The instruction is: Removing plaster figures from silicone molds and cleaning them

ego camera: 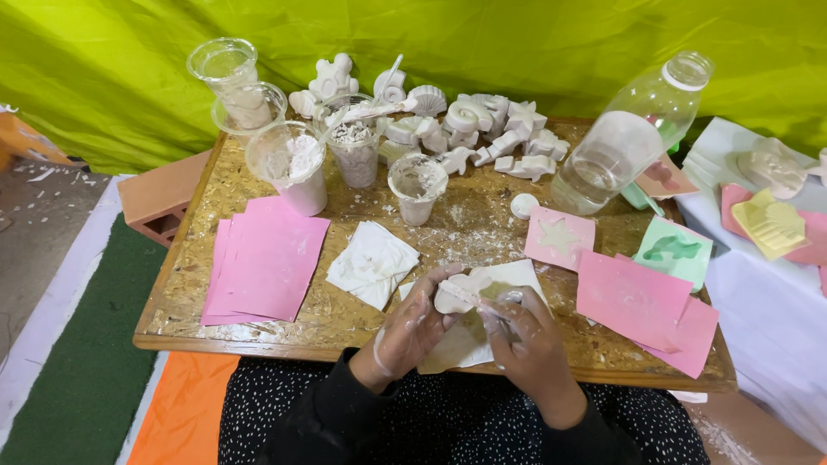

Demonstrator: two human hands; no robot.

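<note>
My left hand and my right hand are both dusted with white plaster. Together they hold a small white plaster cast just above a white paper sheet at the near edge of the wooden board table. My left fingers curl around the cast's left side. My right fingers press on its right end. What lies under my palms is hidden.
Pink paper sheets lie at left, a crumpled white paper in the middle. Several plastic cups and white plaster figures stand at the back. A large clear bottle leans right. Pink and green moulds lie at right.
</note>
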